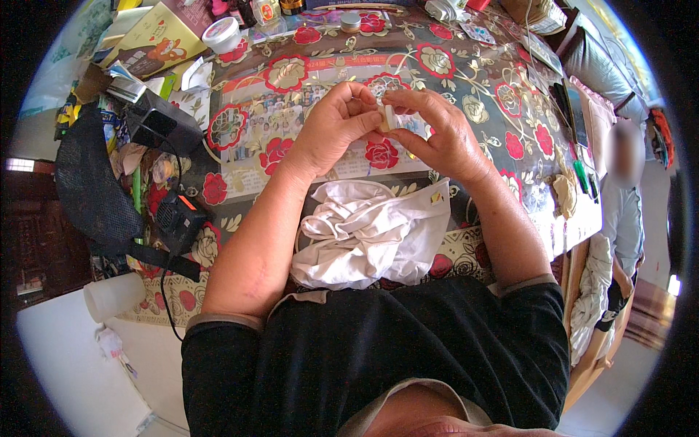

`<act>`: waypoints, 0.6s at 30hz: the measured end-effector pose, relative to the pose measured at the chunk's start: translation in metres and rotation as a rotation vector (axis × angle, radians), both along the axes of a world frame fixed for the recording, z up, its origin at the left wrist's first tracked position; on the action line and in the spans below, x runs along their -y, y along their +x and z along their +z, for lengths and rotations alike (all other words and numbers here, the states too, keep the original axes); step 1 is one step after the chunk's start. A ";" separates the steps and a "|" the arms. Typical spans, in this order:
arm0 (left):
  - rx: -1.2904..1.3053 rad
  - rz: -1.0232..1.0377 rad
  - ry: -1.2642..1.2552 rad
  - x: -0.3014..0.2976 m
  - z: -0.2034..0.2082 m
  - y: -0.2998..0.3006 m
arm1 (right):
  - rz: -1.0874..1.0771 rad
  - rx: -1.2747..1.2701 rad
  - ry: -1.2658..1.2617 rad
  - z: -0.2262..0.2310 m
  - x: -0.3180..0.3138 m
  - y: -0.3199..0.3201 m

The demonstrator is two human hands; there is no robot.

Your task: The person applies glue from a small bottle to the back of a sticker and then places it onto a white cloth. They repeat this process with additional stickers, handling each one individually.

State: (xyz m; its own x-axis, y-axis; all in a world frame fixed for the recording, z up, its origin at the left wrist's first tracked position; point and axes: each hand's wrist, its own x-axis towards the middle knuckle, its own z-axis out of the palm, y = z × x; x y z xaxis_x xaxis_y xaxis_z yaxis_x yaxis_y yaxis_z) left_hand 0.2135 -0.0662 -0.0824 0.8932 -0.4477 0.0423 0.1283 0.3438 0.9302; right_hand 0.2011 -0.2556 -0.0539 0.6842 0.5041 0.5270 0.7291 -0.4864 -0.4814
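Note:
Over the middle of the table, my left hand (337,125) and my right hand (440,135) come together, fingers bent. Between their fingertips is a small cream-white piece (388,119), shaped like a spool; its exact kind is too small to make out. Both thumbs press close to it, and the left fingers partly cover it. Close to my body, below the hands, lies a crumpled white cloth garment (364,233). A small yellowish and dark mark shows near its upper right corner. Neither hand touches the garment.
A flowered cover (473,109) spreads over the table. Black speaker-like boxes (178,218), a dark mesh bag (95,182) and a cable crowd the left. A white tub (220,35) and a small jar (350,22) stand far back. Pens (580,175) lie right; a person (622,211) is beyond.

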 end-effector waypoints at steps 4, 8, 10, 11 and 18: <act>0.045 0.016 0.035 0.000 -0.003 0.001 | -0.001 0.009 0.012 -0.001 0.000 0.001; 0.051 0.020 0.032 0.001 -0.003 0.001 | -0.045 -0.054 -0.003 -0.001 -0.003 -0.001; 0.044 0.010 0.023 0.001 -0.003 0.001 | -0.074 -0.057 -0.019 -0.002 -0.003 -0.001; 0.037 0.000 0.019 0.001 -0.002 0.001 | -0.067 -0.016 -0.001 -0.003 -0.003 -0.001; -0.026 -0.012 0.016 0.000 0.001 0.000 | 0.008 0.091 0.024 -0.001 -0.002 0.001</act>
State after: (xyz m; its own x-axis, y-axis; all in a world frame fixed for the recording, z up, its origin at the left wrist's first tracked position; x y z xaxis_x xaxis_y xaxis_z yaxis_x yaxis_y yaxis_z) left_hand 0.2137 -0.0663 -0.0813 0.8884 -0.4589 0.0118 0.1565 0.3269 0.9320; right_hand 0.2025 -0.2536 -0.0547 0.6291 0.4953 0.5991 0.7741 -0.4696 -0.4245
